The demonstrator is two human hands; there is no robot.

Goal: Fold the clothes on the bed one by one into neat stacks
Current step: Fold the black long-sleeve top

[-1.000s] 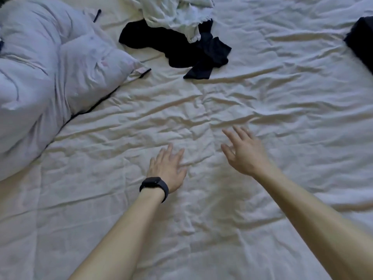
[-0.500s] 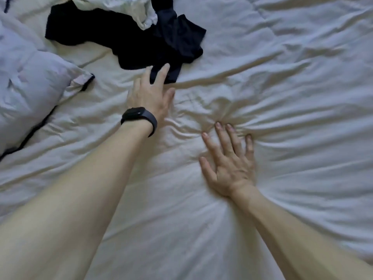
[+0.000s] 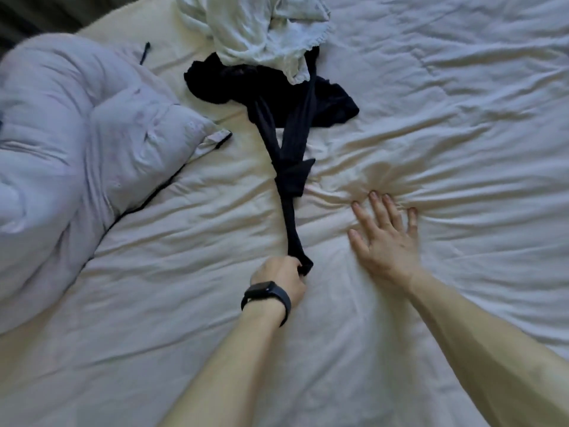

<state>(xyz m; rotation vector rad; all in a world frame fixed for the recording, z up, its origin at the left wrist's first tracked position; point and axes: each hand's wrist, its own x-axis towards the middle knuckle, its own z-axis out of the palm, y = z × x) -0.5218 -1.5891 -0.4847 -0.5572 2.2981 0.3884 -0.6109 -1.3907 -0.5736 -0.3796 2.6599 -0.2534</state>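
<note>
A black garment (image 3: 289, 155) lies stretched in a long twisted strip from the clothes pile toward me. My left hand (image 3: 278, 277), with a black watch on the wrist, grips the near end of that strip in curled fingers. The far part of the black garment is bunched under a crumpled white garment (image 3: 261, 29) at the top of the bed. My right hand (image 3: 385, 238) presses flat on the white sheet (image 3: 462, 149), fingers spread, just right of the strip.
A bulky pale lilac duvet (image 3: 77, 143) is heaped along the left side of the bed. The wrinkled sheet spreads out to the right and toward me. A dark floor strip (image 3: 46, 10) shows at the top left.
My left hand reached the black garment, took hold of its end and pulled it back toward me, stretching it out. My right hand stayed pressed on the sheet.
</note>
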